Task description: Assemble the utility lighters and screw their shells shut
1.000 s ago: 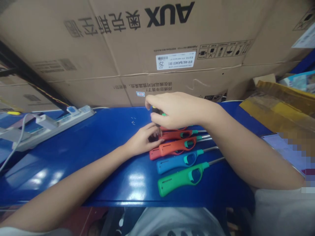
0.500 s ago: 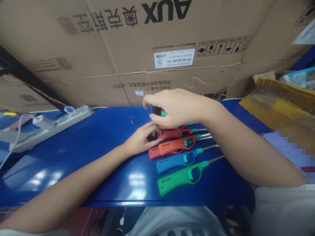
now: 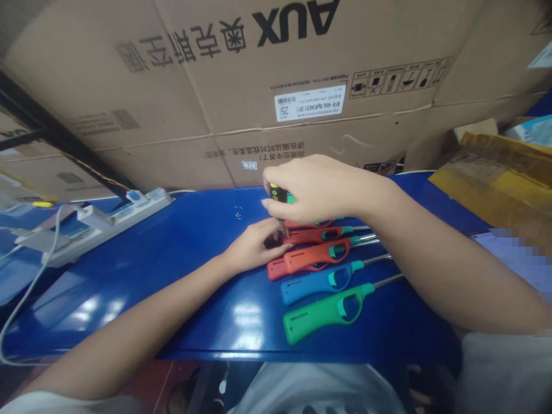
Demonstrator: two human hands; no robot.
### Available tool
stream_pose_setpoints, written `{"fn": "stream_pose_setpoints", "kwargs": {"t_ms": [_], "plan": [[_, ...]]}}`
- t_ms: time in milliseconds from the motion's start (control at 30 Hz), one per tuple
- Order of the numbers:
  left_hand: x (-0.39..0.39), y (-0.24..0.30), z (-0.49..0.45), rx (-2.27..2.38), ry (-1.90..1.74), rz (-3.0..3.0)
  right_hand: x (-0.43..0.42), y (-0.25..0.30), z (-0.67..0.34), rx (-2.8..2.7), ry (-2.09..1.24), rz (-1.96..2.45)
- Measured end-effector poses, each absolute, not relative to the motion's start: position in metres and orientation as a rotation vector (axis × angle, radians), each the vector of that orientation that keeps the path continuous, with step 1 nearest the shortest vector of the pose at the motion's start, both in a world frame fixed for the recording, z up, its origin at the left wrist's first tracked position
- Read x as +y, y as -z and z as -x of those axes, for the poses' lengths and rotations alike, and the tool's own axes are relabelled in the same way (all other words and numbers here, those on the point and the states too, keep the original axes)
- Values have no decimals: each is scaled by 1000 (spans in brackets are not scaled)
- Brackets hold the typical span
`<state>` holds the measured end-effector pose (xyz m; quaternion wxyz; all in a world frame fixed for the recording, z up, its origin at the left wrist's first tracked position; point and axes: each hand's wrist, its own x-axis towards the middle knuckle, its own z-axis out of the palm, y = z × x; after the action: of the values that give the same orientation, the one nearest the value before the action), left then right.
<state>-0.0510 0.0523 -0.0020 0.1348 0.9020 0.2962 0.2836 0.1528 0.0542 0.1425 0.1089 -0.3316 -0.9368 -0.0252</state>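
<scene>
Long-nosed utility lighters (image 3: 317,259) side by side on blue worktop (image 3: 129,287). Right hand (image 3: 319,192) pinching small black-green part (image 3: 279,194) above them; left hand (image 3: 254,246) curled against red lighter (image 3: 314,234), grip unclear. Risk: part slipping from pinch, dropping among lighters; knocked lighters sliding out of line.

Head-worn view, facing forward and down across a blue workbench (image 3: 142,293) toward a cardboard carton (image 3: 181,98). The camera sits close above the left hand (image 3: 254,247) and right hand (image 3: 319,190), which lie near the frame's centre.

Right hand (image 3: 321,190) sits on top, fingers curled down in a tight pinch. Left hand (image 3: 254,247) is just below it, palm down, fingers curled inward.
</scene>
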Motion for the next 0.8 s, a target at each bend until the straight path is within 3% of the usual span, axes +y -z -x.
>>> {"fn": "stream_pose_setpoints", "kwargs": {"t_ms": [367, 800], "plan": [[52, -1, 49, 831, -800, -2653, 61, -139, -158, -2789, -14, 796], [52, -5, 48, 821, -766, -2645, 57, -142, -153, -2767, 82, 981]]}}
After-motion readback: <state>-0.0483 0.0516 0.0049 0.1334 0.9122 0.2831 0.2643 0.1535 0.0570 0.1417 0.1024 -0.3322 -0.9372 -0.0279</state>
